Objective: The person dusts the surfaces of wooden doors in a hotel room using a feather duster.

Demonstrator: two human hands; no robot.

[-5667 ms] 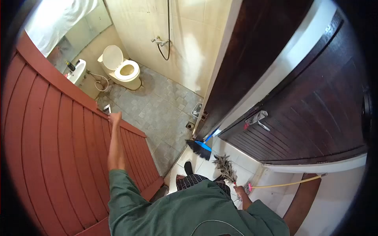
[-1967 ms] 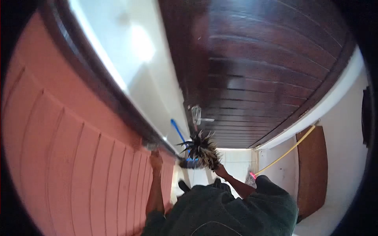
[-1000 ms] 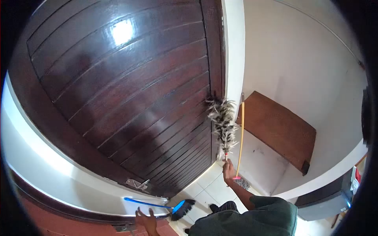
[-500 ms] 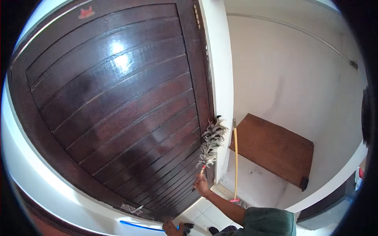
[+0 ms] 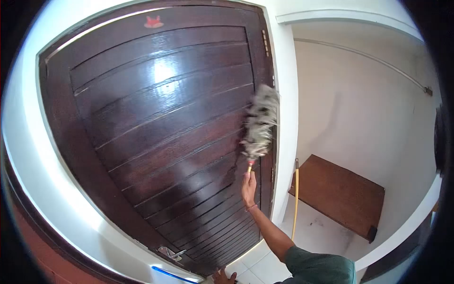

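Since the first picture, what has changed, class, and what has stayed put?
The feather duster has been raised to the hinge side of the dark door. The left hand has let go of the red door. The right hand still grips the duster.

Pale alcove walls (image 5: 369, 118), grey rail (image 5: 369, 55), brown board (image 5: 345, 196), white floor tiles (image 5: 255, 256)
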